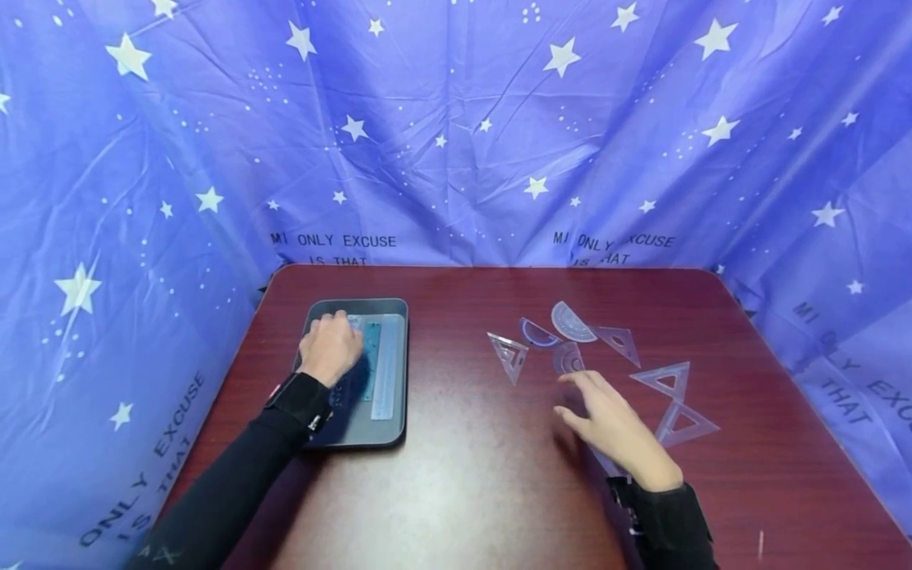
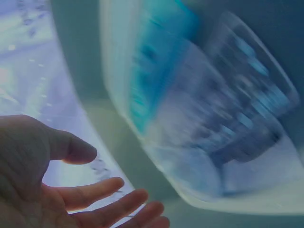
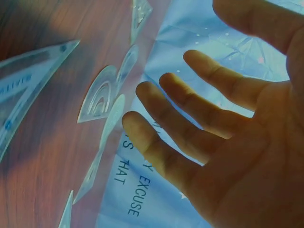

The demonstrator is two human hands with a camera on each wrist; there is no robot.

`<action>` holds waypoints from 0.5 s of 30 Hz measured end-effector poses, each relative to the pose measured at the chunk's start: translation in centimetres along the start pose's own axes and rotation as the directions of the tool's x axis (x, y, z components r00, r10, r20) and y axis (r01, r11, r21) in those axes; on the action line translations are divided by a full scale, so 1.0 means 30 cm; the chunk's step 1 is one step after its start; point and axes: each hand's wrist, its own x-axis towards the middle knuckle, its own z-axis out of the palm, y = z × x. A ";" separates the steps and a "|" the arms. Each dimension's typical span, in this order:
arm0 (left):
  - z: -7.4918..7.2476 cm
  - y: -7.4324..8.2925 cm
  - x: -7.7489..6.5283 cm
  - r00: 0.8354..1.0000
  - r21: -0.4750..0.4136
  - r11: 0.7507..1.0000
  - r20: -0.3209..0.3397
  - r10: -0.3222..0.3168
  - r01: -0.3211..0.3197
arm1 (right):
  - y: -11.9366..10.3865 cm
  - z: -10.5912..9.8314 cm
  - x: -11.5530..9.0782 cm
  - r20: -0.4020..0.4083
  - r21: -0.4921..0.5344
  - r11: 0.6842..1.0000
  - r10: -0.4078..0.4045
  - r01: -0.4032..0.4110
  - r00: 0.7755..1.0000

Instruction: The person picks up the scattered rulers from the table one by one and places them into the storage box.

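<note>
My left hand (image 1: 332, 347) is over the grey tray (image 1: 356, 431), its fingers loosely bent and nothing between them in the left wrist view. In the tray lie a clear ruler (image 1: 385, 372), a teal ruler (image 2: 159, 57) and other clear plastic pieces, blurred in that view. Palm and spread fingers of my right hand (image 1: 620, 431) hover over the table, holding nothing. Just beyond its fingertips is a clear protractor (image 1: 568, 359), with a blue-edged protractor (image 1: 539, 339) and a larger one (image 1: 572, 324) behind. A large set square (image 3: 33, 59) shows beneath this hand in the right wrist view.
More clear set squares lie around the protractors: one to the left (image 1: 504, 343), one at the back right (image 1: 613, 336), and two touching or overlapping further right (image 1: 682, 380). The dark red table (image 1: 456, 475) ends at a blue star-patterned curtain (image 1: 456, 158).
</note>
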 end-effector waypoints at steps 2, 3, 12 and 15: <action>-0.012 0.027 -0.015 1.000 -0.003 1.000 -0.003 0.008 -0.008 | 0.014 -0.002 0.011 0.014 -0.004 1.000 0.023 -0.023 1.000; -0.017 0.039 -0.023 1.000 -0.007 1.000 0.001 0.013 -0.013 | 0.021 -0.002 0.017 0.025 -0.004 0.999 0.040 -0.040 0.999; -0.057 0.172 -0.134 0.996 -0.052 0.996 0.063 0.069 -0.066 | 0.079 0.010 0.095 0.082 -0.037 0.982 0.186 -0.183 0.979; -0.061 0.216 -0.172 0.993 -0.082 0.993 0.075 0.090 -0.084 | 0.085 0.011 0.124 0.079 -0.054 0.974 0.224 -0.221 0.971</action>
